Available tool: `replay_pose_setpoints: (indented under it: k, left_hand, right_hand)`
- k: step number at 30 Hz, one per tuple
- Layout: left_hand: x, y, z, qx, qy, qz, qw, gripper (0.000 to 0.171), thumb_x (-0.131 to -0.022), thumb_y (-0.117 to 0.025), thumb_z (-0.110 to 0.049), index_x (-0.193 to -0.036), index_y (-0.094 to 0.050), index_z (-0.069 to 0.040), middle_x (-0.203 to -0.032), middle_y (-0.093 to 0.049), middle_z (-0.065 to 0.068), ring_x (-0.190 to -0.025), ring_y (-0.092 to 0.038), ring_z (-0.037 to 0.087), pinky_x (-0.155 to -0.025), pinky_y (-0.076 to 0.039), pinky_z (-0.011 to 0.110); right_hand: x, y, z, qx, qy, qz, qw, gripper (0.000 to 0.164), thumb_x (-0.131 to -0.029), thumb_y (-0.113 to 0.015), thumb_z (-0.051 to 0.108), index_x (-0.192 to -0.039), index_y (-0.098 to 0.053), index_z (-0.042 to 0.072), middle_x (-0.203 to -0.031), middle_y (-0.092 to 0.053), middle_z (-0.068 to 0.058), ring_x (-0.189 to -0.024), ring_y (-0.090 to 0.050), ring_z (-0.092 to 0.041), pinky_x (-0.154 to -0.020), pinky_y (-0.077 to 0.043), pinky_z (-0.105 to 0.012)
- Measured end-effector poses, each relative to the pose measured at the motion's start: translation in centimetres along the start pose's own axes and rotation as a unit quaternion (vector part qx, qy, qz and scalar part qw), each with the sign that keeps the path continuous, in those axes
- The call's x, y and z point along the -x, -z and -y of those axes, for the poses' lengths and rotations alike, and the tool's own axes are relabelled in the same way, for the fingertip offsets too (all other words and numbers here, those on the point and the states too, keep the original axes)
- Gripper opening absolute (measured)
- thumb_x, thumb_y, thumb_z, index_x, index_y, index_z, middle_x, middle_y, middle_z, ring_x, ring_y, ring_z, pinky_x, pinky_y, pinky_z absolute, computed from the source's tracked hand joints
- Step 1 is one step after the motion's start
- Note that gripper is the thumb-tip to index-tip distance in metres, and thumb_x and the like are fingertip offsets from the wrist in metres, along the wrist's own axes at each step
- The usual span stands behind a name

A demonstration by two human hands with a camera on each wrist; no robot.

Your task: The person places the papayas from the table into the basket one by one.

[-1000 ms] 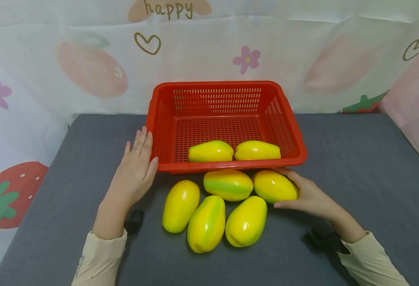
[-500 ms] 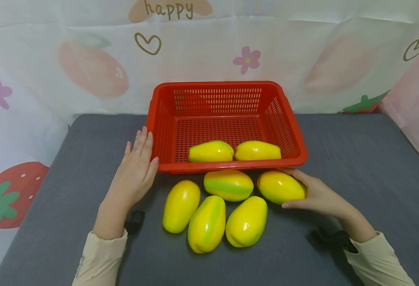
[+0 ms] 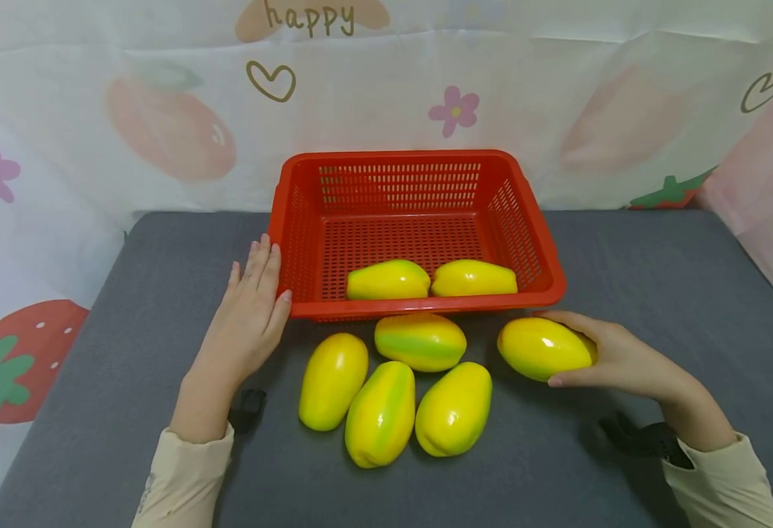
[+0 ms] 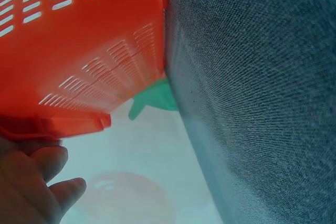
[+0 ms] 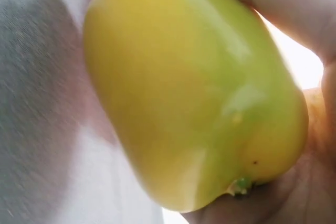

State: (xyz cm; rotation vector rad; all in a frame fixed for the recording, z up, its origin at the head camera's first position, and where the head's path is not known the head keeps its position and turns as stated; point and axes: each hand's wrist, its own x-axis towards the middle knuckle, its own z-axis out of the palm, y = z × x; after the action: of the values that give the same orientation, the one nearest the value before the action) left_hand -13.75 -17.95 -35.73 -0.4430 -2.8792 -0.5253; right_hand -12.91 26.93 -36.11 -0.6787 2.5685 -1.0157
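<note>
My right hand (image 3: 631, 361) grips a yellow papaya (image 3: 545, 348), thumb on its near side and fingers on its far side. In the right wrist view this papaya (image 5: 184, 93) shows a green streak and a small stem nub, and fills much of the frame. My left hand (image 3: 244, 315) lies with straight fingers against the left side of a red plastic basket (image 3: 426, 303). The left wrist view shows those fingertips (image 4: 68, 192) beside the rim of the basket (image 4: 79, 51). Inside the basket, two papayas (image 3: 389, 280) lie along the front wall.
Several more papayas lie on the grey cloth in front of the basket: a green-striped one (image 3: 419, 342) close to its front wall, others (image 3: 334, 381) nearer to me. Behind stands a white printed sheet (image 3: 360, 88). The grey table surface (image 3: 657, 279) extends to the right.
My right hand has moved right with the papaya, away from the striped one beside it, opening a gap between the two. The left hand and the basket have stayed in place.
</note>
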Motion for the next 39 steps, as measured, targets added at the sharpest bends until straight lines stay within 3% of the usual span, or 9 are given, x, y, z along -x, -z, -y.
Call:
replay_pose_setpoints:
  k: [16,22,33,39]
  left_hand:
    - [0.1,0.0,0.1,0.002,-0.006,-0.006,1.0000,0.059,-0.099,-0.037,-0.021,-0.147,-0.017,0.008,-0.155,-0.009,0.022,-0.143,-0.007,0.033,-0.113,-0.007,0.053]
    - [0.0,0.1,0.1,0.004,-0.005,-0.003,1.0000,0.059,-0.099,-0.037,-0.021,-0.147,-0.016,0.008,-0.155,-0.008,0.021,-0.143,-0.006,0.032,-0.112,-0.007,0.054]
    - [0.0,-0.1,0.0,0.007,0.000,-0.002,1.0000,0.060,-0.099,-0.037,-0.021,-0.147,-0.016,0.008,-0.155,-0.009,0.021,-0.143,-0.006,0.032,-0.112,-0.007,0.054]
    - [0.0,0.0,0.0,0.007,-0.001,-0.002,1.0000,0.060,-0.099,-0.039,-0.020,-0.147,-0.016,0.008,-0.155,-0.009,0.021,-0.143,-0.007,0.033,-0.112,-0.007,0.054]
  right_hand:
    - [1.8,2.8,-0.7,0.033,-0.023,-0.034,0.999,0.074,-0.078,-0.078,0.026,-0.142,-0.041,0.019,-0.110,-0.056,-0.002,-0.087,-0.052,-0.013,-0.070,-0.045,-0.026]
    - [2.2,3.6,-1.2,0.036,-0.052,-0.050,0.997,0.075,-0.080,-0.076,0.027,-0.144,-0.038,0.023,-0.117,-0.055,-0.005,-0.088,-0.051,-0.014,-0.070,-0.044,-0.027]
    - [2.3,5.4,-2.3,0.036,-0.082,-0.101,0.991,0.077,-0.082,-0.075,0.023,-0.147,-0.034,0.014,-0.124,-0.048,-0.011,-0.087,-0.046,-0.014,-0.065,-0.041,-0.022]
    - [1.5,6.5,-1.9,0.046,-0.126,-0.124,0.983,0.078,-0.082,-0.074,0.027,-0.147,-0.032,0.015,-0.130,-0.045,-0.015,-0.091,-0.042,-0.020,-0.066,-0.040,-0.023]
